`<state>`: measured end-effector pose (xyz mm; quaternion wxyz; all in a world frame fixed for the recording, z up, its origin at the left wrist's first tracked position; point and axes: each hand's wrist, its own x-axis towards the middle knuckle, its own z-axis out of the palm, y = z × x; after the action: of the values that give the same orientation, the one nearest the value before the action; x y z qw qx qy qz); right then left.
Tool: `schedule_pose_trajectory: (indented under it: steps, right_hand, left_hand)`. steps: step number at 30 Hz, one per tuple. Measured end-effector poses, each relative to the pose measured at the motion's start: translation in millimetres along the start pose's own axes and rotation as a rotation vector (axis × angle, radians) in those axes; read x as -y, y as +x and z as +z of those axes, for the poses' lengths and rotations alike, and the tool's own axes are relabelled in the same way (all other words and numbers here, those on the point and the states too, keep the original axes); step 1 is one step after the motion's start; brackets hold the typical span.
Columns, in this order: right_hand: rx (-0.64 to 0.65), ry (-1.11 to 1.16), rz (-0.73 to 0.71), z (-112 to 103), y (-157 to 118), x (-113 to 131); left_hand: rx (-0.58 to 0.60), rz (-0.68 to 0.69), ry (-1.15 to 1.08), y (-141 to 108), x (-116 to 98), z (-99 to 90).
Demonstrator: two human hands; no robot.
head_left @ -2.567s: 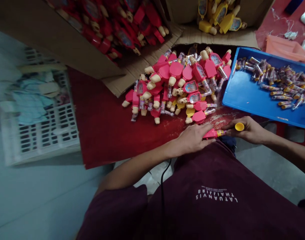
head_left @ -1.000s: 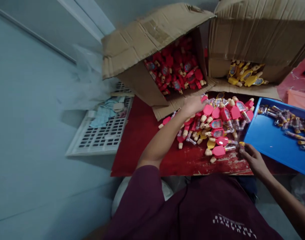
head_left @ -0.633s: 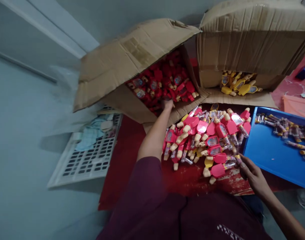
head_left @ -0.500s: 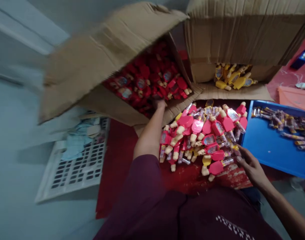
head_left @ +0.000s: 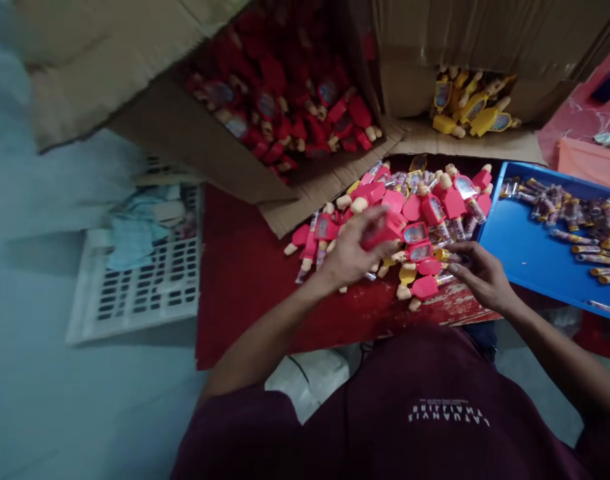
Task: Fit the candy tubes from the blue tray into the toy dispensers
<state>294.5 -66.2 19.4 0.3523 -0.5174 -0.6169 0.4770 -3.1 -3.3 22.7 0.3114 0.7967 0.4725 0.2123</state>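
My left hand grips a pink plastic toy with a tan foot, holding it just above a heap of similar pink toys. My right hand rests at the heap's near right side. Its fingertips pinch what looks like a clear tube with a yellow end. Both hands are close together, and the left fingers hide part of the toy. Small clear parts stick out among the pink bodies.
A blue tray of small striped tubes lies to the right on the dark red table. Open cardboard boxes of red toys and yellow toys stand behind. A white slatted crate sits on the floor at left.
My left hand has come back from inside the box of red toys and now holds a pink toy over the heap. My right hand has moved slightly up the heap.
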Motion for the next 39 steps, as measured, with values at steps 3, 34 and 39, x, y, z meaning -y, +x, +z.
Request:
schedule_pose_trajectory:
  steps: [3,34,39]
  right_hand:
    - [0.08,-0.123,-0.198,-2.2,-11.3,12.4]
    - [0.215,-0.328,-0.188,-28.0,-96.8,-3.7]
    - [0.168,-0.494,-0.513,-26.0,-104.5,-6.8]
  left_hand:
    - [0.134,0.102,-0.123,-25.1,-42.6,27.6]
    - [0.108,0.287,0.522,-88.9,-96.0,75.6]
    - [0.146,0.289,0.395,-93.1,-96.9,83.1]
